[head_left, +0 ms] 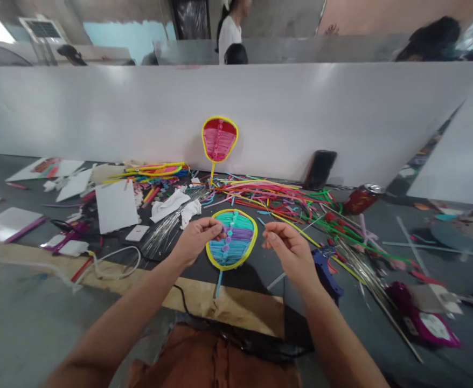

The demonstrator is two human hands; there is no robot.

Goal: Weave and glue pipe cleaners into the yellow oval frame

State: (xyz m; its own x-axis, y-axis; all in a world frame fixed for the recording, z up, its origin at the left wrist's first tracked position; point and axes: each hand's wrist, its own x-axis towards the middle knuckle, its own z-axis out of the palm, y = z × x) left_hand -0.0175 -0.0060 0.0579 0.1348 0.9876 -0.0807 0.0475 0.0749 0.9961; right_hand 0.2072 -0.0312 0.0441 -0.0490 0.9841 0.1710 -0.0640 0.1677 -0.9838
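Observation:
A fan-shaped craft piece (231, 248) lies on the dark tabletop between my hands, with teal, purple and blue bands, a yellow fuzzy rim, a row of buttons and a blue stem. My left hand (200, 237) is closed in a pinch over its left side; whatever is between the fingertips is too small to make out. To the right of the rim, my right hand (291, 250) also has thumb and fingers pinched together. A short blue piece (261, 221) shows at its fingertips, but I cannot tell whether it is held.
A pink and red fan (219, 141) leans upright against the white partition (139, 113). Pipe cleaners (256, 191) lie heaped behind my hands. A phone (320, 170), a red can (363, 198) and a dark blue tool (327, 275) are to the right; a purple glue gun (422, 318) lies nearer.

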